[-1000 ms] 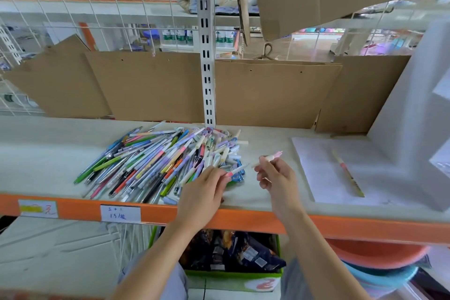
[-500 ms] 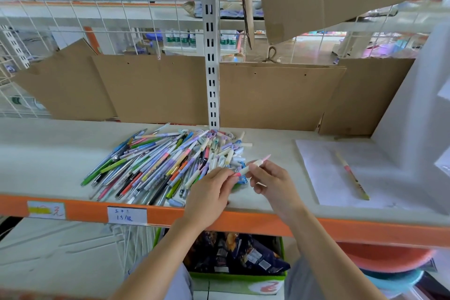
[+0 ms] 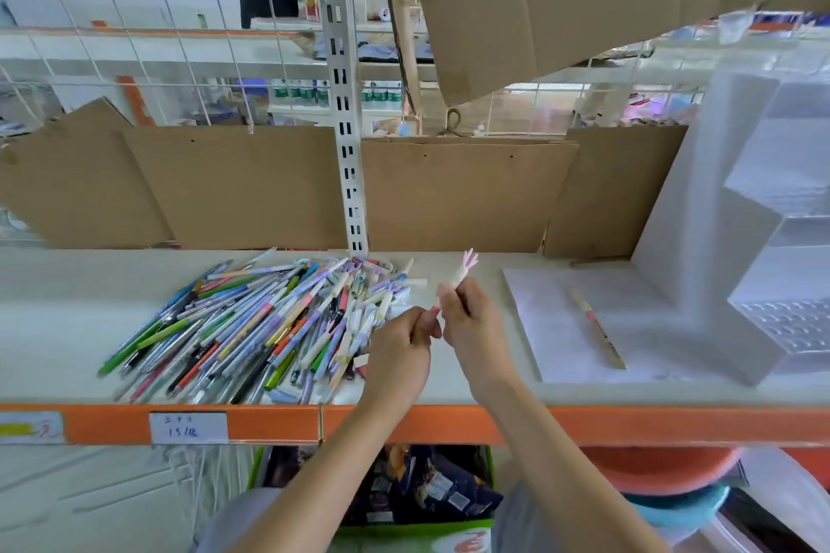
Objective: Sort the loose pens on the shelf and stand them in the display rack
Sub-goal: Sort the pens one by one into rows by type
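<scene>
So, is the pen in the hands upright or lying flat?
Nearly upright: the pen rises from the right hand, pink end up.

White price label [image 3: 188,427] on the shelf's orange front edge [image 3: 404,424], below the pen pile [image 3: 265,323]: handwritten, reads roughly "15/", rest illegible. Left of it, second label [image 3: 30,427], red handwritten mark, unreadable.

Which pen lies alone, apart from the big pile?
The cream and pink pen on the white sheet beside the display rack; every other loose pen is in the pile.
</scene>
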